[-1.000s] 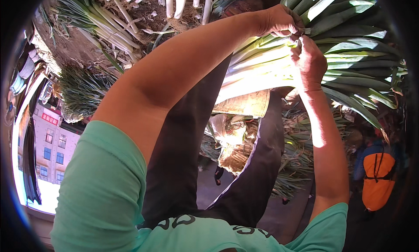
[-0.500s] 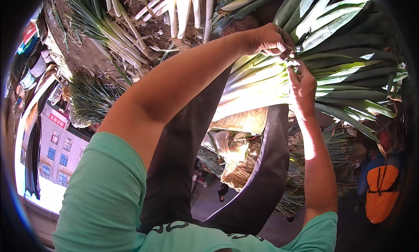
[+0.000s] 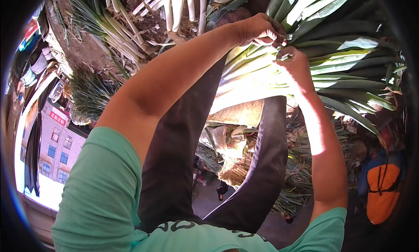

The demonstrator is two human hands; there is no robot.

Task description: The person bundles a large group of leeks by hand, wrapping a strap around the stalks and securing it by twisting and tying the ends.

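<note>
A thick bundle of leeks (image 3: pixel 251 79) lies across my lap, white stalks to the left and long green leaves fanning out to the right. Over its middle my left hand (image 3: pixel 263 30) is closed, the thumb and fingers pinched together. Just below it, my right hand (image 3: pixel 296 68) is also closed, with bent fingertips pressed against the bundle. A small pale bit shows between the two sets of fingertips, too small to name. Strong sunlight washes out the stalks beside my right hand.
More leeks (image 3: pixel 109 29) lie on the soil at upper left, with thick white stalks (image 3: pixel 176 10) beside them. A heap of thin green leaves (image 3: pixel 94 95) sits farther left. Below the bundle is a tan sack (image 3: pixel 239 113). An orange backpack (image 3: pixel 382 188) is at lower right.
Both hands have moved slightly up and left, still close together over the bundle. My right hand has turned, its fingers now curling more to the left.
</note>
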